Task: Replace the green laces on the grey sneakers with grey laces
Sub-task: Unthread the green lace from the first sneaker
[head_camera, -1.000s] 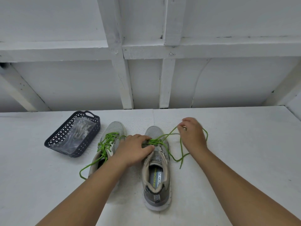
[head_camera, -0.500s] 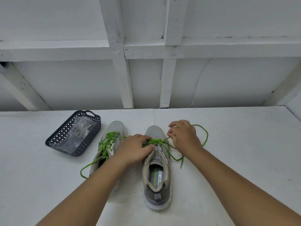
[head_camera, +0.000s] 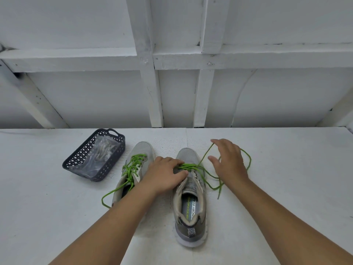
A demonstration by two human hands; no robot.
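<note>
Two hands work on the green lace of the right-side grey sneaker.

At frame centre, the left hand (head_camera: 164, 174) rests on the sneaker (head_camera: 189, 199) and its fingers pinch the green lace (head_camera: 205, 170) at the eyelets. The right hand (head_camera: 228, 161) hovers with spread, released fingers over loose lace strands. The second sneaker (head_camera: 136, 165), laced green, stands left of it. In the dark basket (head_camera: 114, 161) lies a clear bag with grey laces (head_camera: 102, 150).

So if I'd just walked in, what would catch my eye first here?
Probably the bright green laces against the grey sneakers: the right sneaker sits mid-table with its lace loosened, the left hand resting on it and the right hand spread open over the loose strand. Left of the shoes sits a dark basket holding a clear bag.
</note>
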